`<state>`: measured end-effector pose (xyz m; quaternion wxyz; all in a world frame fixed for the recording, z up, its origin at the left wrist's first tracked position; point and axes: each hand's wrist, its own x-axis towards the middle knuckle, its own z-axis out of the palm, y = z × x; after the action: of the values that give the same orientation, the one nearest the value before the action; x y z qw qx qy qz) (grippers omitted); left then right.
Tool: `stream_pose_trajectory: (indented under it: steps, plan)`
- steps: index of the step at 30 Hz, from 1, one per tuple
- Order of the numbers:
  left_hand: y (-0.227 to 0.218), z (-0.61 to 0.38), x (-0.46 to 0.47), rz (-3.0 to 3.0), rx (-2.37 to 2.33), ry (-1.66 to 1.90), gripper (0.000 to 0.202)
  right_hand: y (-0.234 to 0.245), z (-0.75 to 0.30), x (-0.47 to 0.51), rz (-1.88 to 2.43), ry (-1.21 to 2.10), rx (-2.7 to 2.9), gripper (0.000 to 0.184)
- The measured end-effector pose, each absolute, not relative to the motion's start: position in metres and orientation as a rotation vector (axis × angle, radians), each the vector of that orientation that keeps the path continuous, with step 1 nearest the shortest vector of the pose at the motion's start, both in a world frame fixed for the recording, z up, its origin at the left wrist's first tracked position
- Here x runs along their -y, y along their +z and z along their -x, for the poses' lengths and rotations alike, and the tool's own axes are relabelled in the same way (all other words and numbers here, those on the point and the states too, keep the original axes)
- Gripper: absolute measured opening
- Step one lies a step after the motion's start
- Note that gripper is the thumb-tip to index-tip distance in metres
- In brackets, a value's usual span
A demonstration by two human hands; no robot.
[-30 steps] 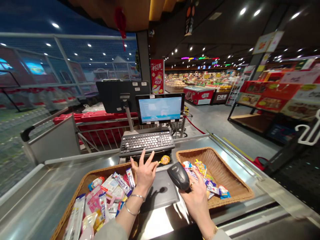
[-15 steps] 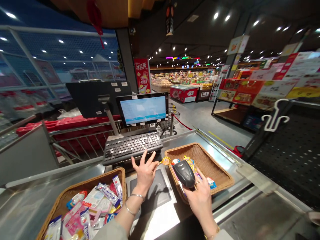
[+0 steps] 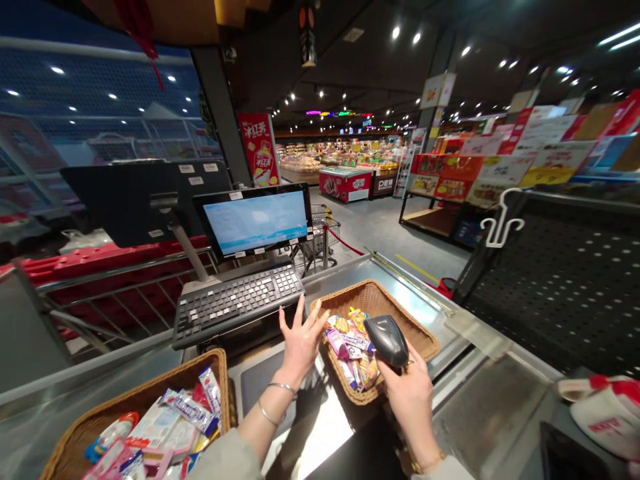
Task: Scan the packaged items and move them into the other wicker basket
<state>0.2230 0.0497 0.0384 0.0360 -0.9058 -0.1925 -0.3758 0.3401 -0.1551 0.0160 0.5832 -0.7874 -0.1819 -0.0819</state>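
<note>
Right hand (image 3: 407, 407) closes around the scanner (image 3: 386, 341): light, rigid, best held by its grip. Left hand (image 3: 300, 348) stays open, just beside the wicker basket (image 3: 387, 300).

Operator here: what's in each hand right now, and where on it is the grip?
The right hand holds a black handheld barcode scanner by its handle, with the scanner's head sticking out beyond the hand. The left hand holds nothing; it is open and spread.
</note>
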Motion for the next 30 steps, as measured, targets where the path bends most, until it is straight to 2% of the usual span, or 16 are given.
stream_pose_trajectory:
  steps: [4,10,17,30]
  plan:
    - [0.038,-0.225,-0.047,2.786,0.638,-1.089,0.045,0.018,-0.344,0.158,1.827,-0.167,0.378,0.041]
    - [0.042,-0.205,-0.049,2.751,0.784,-0.97,0.046,0.029,-0.339,0.146,1.842,-0.071,0.32,0.051]
    - [0.045,-0.166,-0.051,2.7,0.964,-0.844,0.047,0.038,-0.319,0.122,1.833,0.041,0.442,0.052]
    - [0.039,-0.092,-0.052,2.622,1.222,-0.816,0.048,0.033,-0.277,0.086,1.748,0.19,0.633,0.05]
